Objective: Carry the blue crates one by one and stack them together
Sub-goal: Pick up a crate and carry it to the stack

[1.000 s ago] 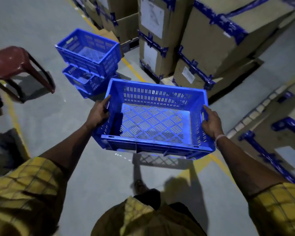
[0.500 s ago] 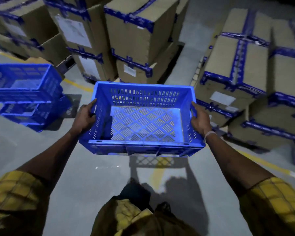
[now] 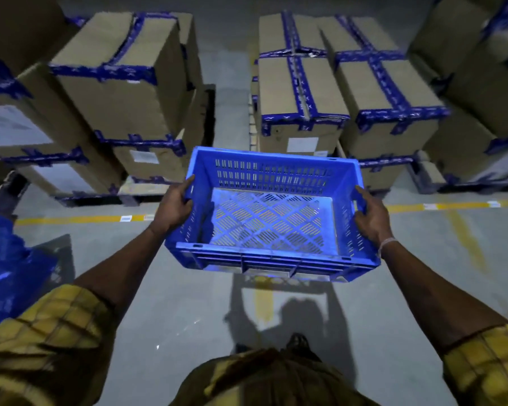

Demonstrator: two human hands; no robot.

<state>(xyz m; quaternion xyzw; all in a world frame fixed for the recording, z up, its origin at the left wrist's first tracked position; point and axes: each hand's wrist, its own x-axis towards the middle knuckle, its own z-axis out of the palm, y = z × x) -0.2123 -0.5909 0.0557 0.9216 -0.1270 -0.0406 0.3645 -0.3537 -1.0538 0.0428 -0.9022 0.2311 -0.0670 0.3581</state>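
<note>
Hands first: my left hand (image 3: 173,207) grips the left short wall of the blue crate (image 3: 272,215), fingers curled over the top rim with the thumb on the outside. My right hand (image 3: 370,215) grips the opposite wall the same way, fingers hooked at the handle slot, a pale band round that wrist. Both are clamped on the crate, well apart from each other, one on each end.

I see the crate held up in the air in front of me, roughly level, its open top facing the camera. It carries nothing inside; the slotted lattice bottom and the slotted far wall show plainly. Its shadow, with the shadow of my arms, falls on the grey floor (image 3: 165,303) below, beside a yellow line (image 3: 79,219) that runs across the floor and a shorter yellow stripe under the crate.

At the far left edge I can make out more blue crates (image 3: 3,268), blurred and cut off by the frame, so I cannot tell how many lie there or how they sit on each other. They are well apart from the crate I hold.

Beyond the yellow line stand cardboard boxes (image 3: 302,92) bound with blue tape, stacked in groups on the left and right with a gap of floor between them. My yellow checked sleeves (image 3: 50,323) show at the bottom corners.
</note>
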